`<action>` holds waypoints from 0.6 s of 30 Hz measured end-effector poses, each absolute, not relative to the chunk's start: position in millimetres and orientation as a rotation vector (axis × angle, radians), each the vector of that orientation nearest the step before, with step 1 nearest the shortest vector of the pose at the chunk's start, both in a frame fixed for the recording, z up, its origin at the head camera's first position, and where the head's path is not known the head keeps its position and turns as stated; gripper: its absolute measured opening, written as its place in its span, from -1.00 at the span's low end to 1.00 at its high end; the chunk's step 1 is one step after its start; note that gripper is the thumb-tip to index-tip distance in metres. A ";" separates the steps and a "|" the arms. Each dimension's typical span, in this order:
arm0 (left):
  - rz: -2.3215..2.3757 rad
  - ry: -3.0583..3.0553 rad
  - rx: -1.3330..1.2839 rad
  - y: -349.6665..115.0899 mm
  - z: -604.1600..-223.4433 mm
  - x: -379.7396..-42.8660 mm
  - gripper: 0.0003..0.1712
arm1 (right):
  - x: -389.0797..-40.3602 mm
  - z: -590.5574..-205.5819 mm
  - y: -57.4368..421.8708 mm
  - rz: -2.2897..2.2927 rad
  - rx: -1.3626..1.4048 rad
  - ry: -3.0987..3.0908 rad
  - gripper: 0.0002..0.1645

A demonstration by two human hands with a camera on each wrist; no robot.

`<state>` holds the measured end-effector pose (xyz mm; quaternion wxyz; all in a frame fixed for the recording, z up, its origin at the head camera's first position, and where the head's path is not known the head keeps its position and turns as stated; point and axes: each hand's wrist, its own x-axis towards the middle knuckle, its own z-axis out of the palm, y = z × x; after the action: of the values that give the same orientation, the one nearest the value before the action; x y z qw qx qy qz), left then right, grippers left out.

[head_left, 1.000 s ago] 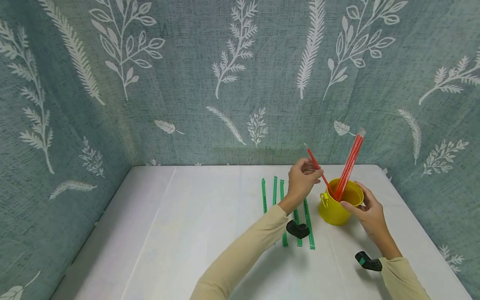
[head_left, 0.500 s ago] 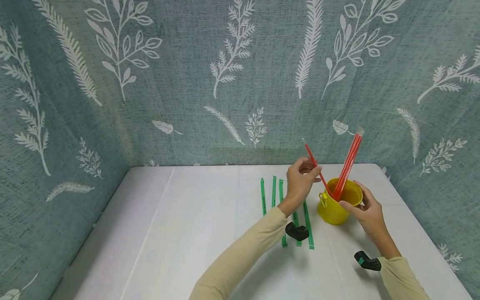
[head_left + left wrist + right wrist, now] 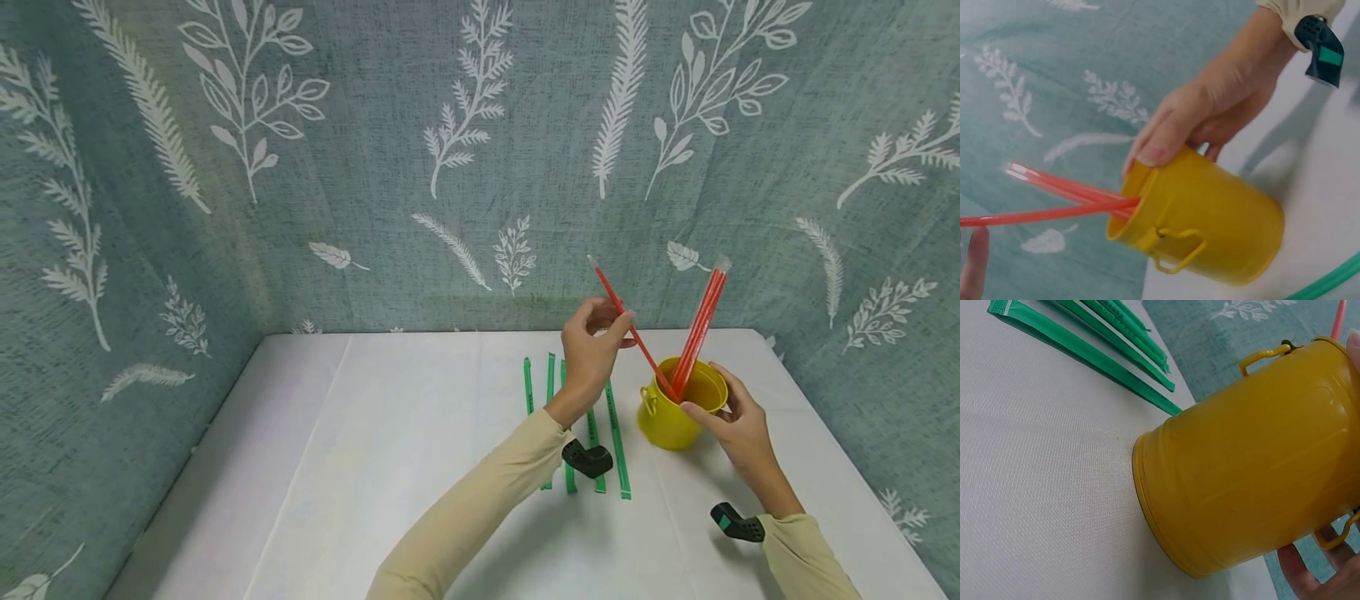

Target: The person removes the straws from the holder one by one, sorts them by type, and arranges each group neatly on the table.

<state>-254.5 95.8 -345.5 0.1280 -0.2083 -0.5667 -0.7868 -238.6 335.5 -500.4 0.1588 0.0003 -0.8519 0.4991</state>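
Observation:
In the head view my left hand [image 3: 590, 350] pinches a thin red straw [image 3: 612, 290] with a clear tip. The straw slants down to the right, and its lower end is inside the yellow bucket [image 3: 670, 423]. A bundle of red straws [image 3: 701, 329] leans in the same bucket, with clear film at the top. My right hand [image 3: 738, 429] grips the bucket's rim from the right, thumb towards the near side. In the left wrist view, one fingertip [image 3: 975, 259] touches the held straw [image 3: 1041, 215]. The right wrist view shows the bucket [image 3: 1247, 469] upright on the table with small side handles.
Several narrow green packets [image 3: 617, 442] lie side by side on the white table [image 3: 375, 467], partly under the left forearm. A leaf-patterned cloth [image 3: 375, 167] stands behind the table and along both sides. Each wrist wears a black camera [image 3: 587, 458].
My left hand has moved up and to the left with the pinched straw, so more of the straw shows above the bucket. The right hand and bucket stay put.

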 end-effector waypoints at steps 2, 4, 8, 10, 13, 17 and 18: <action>-2.290 -1.628 -0.613 93.1 -342.6 -254.1 -0.78 | -239.7 -502.5 336.6 1.431 0.004 -2.433 -0.15; -2.300 -1.609 -0.613 90.5 -340.0 -253.9 -0.77 | -240.8 -505.0 337.7 1.434 0.002 -2.429 -0.15; -2.300 -1.578 -0.624 85.6 -335.1 -253.0 -0.75 | -242.6 -509.3 339.9 1.430 0.002 -2.425 -0.16; -2.289 -1.567 -0.628 83.1 -332.5 -252.5 -0.75 | -242.9 -510.5 340.3 1.426 -0.001 -2.427 -0.16; -2.280 -1.573 -0.629 78.1 -328.7 -251.0 -0.74 | -242.2 -509.9 339.8 1.442 0.002 -2.422 -0.16; -2.272 -1.582 -0.618 71.6 -325.0 -249.6 -0.73 | -239.2 -504.5 337.1 1.451 0.010 -2.427 -0.16; -2.270 -1.577 -0.615 70.3 -324.3 -249.4 -0.73 | -238.4 -503.0 336.4 1.449 0.012 -2.430 -0.16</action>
<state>-249.4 70.3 -324.3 0.1545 -0.2147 -0.5503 -0.7920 -238.4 336.4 -503.0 0.1558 0.0041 -0.8484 0.5058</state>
